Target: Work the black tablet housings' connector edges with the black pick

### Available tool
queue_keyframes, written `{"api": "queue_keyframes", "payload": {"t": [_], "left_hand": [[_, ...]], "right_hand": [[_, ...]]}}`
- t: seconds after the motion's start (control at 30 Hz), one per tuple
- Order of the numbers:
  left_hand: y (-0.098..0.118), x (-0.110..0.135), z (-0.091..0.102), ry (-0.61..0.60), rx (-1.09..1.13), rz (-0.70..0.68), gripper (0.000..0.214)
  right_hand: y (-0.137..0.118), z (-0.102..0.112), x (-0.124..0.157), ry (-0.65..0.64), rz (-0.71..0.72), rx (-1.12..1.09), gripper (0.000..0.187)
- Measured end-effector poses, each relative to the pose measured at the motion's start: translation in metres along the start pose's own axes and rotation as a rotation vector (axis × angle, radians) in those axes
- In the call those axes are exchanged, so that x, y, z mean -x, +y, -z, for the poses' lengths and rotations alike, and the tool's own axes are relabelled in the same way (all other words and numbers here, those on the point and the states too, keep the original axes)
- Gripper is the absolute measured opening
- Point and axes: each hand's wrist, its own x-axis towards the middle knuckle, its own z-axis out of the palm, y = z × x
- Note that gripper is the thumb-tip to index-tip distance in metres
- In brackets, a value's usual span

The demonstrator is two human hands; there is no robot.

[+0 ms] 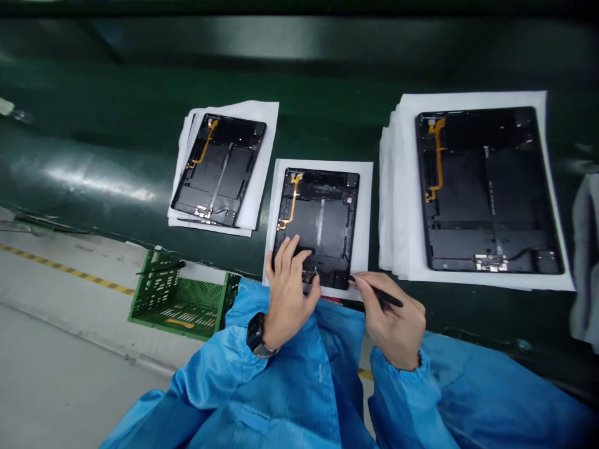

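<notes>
An opened tablet housing lies on a white sheet in front of me, its inside facing up. It has an orange flex cable at its upper left and a pale strip down the middle. My left hand rests on its lower left part with the fingers spread. The thumb and a fingertip are beside a small circuit board, which the hand partly hides. In a pinch, my right hand holds a slim black pen-shaped tool. Its tip is at the housing's lower right corner.
To the left, another tablet housing lies on stacked white sheets. A larger-looking one sits on a thicker stack at right. The green work surface ends in front of me. Below its edge stands a green crate. Grey cloth is at far right.
</notes>
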Motion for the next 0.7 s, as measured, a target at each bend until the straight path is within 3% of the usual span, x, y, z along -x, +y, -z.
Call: {"api": "queue_keyframes", "payload": {"t": [0.23, 0.7], "left_hand": [[0.0001, 0.0003, 0.0000, 0.003, -0.008, -0.004, 0.041], [-0.0004, 0.0011, -0.0013, 0.002, -0.006, -0.004, 0.042]], "right_hand": [[-0.0002, 0.0016, 0.0023, 0.101, -0.034, 0.092, 0.011], [-0.0039, -0.0035, 0.0041, 0.036, 0.006, -0.042, 0.020]]}}
